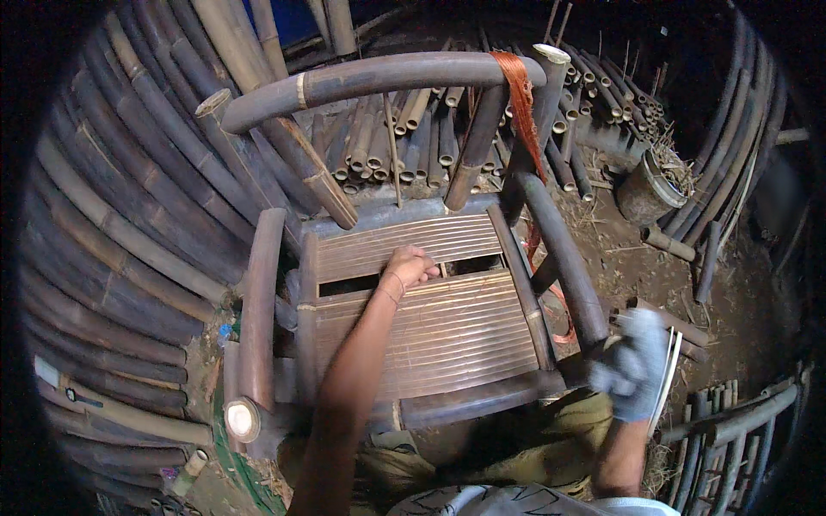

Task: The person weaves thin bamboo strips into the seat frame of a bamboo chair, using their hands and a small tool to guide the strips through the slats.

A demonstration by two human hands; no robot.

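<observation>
A dark bamboo armchair (275,327) stands in front of me, its seat covered with thin bamboo slats (430,331). A dark gap (348,285) runs across the seat between the front slats and the back ones. At this gap, my bare left hand (413,267) is closed, fingers curled down; what they grip is hidden. My right hand (632,365), in a grey glove, is smeared by motion outside the chair's right armrest (564,258). Thin pale strips (667,378) show beside the glove; whether it holds them I cannot tell.
An orange strap (519,99) hangs from the chair's top rail. Thick bamboo poles (129,189) line the left side. Several cut bamboo lengths (422,146) are piled behind the chair. A bucket of shavings (650,189) stands at the right, above a bamboo rack (731,430).
</observation>
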